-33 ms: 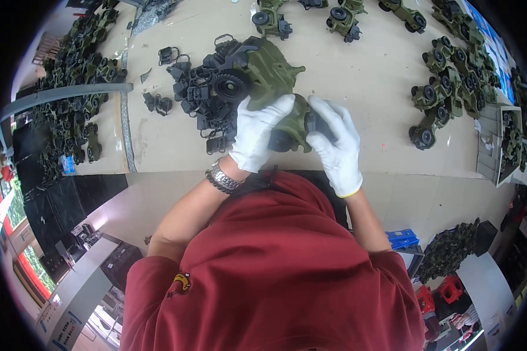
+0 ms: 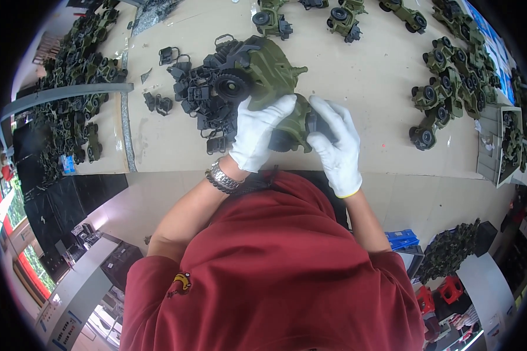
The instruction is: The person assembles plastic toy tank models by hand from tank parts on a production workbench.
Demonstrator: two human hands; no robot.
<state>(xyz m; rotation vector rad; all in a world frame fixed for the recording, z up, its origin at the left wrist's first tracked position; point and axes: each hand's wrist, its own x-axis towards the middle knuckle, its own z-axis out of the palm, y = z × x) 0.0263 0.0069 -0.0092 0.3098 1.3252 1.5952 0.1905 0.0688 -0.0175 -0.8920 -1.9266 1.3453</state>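
The green toy vehicle (image 2: 275,82) was between the person's two white-gloved hands, above the near part of the counter (image 2: 369,76); whether it rested on the counter or was lifted could not be told. A black wheel (image 2: 232,86) showed on its left side. The left hand (image 2: 255,131) grasped the vehicle, its thumb lying across the green body and its other fingers mostly hidden. The right hand (image 2: 336,140) was at the vehicle's near right end, with fingers and thumb bent around a dark part (image 2: 318,124); whether that part was fixed to the vehicle could not be told. A metal wristwatch (image 2: 223,177) circled the left wrist, below the vehicle.

A heap of black parts (image 2: 202,96) lay just left of the vehicle, and farther left were a few small black pieces (image 2: 158,103). Well to the vehicle's left stood a dense mass of similar green vehicles (image 2: 76,88), crossed by a grey bar (image 2: 70,93). Beyond the vehicle, other finished-looking ones (image 2: 344,22) stood apart from one another. Well to its right was a cluster of green vehicles (image 2: 445,88), beside a grey box (image 2: 489,149) with more inside.
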